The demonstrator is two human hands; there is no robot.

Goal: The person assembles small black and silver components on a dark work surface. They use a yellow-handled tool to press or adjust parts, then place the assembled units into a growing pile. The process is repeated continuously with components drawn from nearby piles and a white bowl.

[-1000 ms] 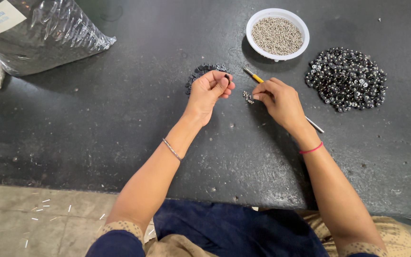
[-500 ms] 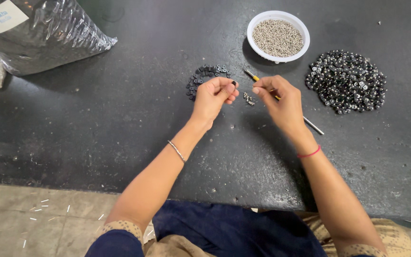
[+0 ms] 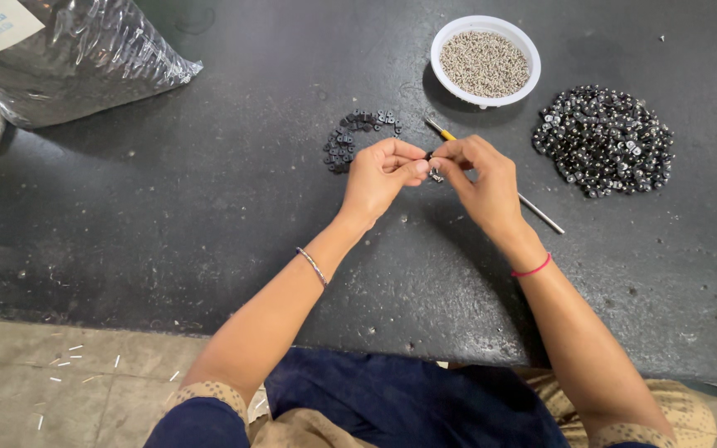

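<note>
Single head cam, looked steeply down and forward over the dark bench [image 3: 168, 216]. Close range: forearms filled the lower frame, both hands sat near centre. Bench edge and floor [image 3: 35, 382] showed bottom left. No second view to overlap.

Dark table [image 3: 168, 216] bears white bowl [image 3: 446, 70], bead piles [image 3: 603, 141], plastic bag [image 3: 76, 58].

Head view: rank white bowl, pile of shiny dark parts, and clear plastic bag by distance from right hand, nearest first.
From the right hand:
1. White bowl, just beyond it, up the table.
2. Pile of shiny dark parts, off to its right.
3. Clear plastic bag, far left corner.
</note>
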